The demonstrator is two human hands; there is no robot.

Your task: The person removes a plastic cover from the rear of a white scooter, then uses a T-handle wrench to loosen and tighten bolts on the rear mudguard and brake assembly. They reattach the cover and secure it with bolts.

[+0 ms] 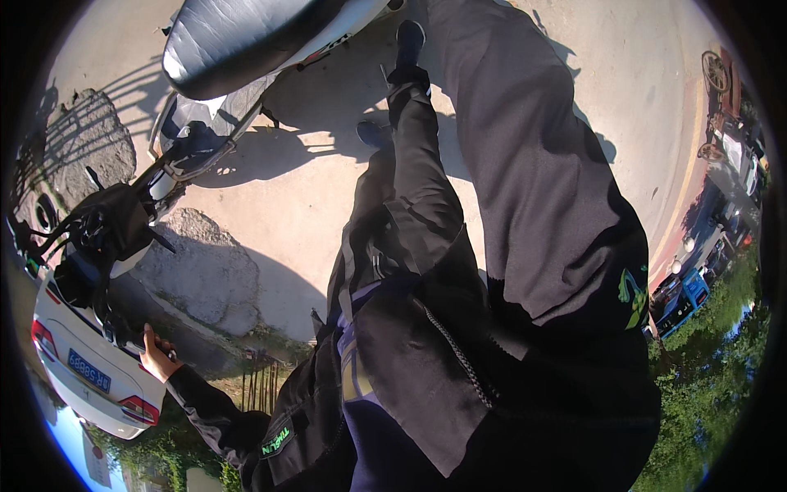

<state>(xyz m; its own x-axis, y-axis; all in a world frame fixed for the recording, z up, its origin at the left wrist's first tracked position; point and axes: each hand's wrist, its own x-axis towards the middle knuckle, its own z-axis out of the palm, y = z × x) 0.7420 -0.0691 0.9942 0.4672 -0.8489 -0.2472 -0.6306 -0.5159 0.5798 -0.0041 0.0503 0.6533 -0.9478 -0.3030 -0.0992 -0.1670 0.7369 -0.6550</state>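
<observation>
Head cam: my left hand (156, 357) is closed round the scooter handlebar grip (123, 332), fingers wrapped, thumb side up. Sleeve is black w/ a green logo patch. Right hand not in frame: right arm (533, 164) in black sleeve runs up toward the top edge, hand end cut off, so can't tell its grip state. Scooter (188, 139) lies across upper left: black seat (238, 37) at top, white body panels, black handlebar cluster + mirror stalk at left. Handlebar end I'm holding is at lower left, just over a white car (82, 361) w/ red tail lamps. Ground is pale concrete pavement (279, 197) w/ a rough patched area beside the scooter. My black jacket fills centre; dark shoe (410, 41) near top. Trees and parked vehicles at right rim.
</observation>
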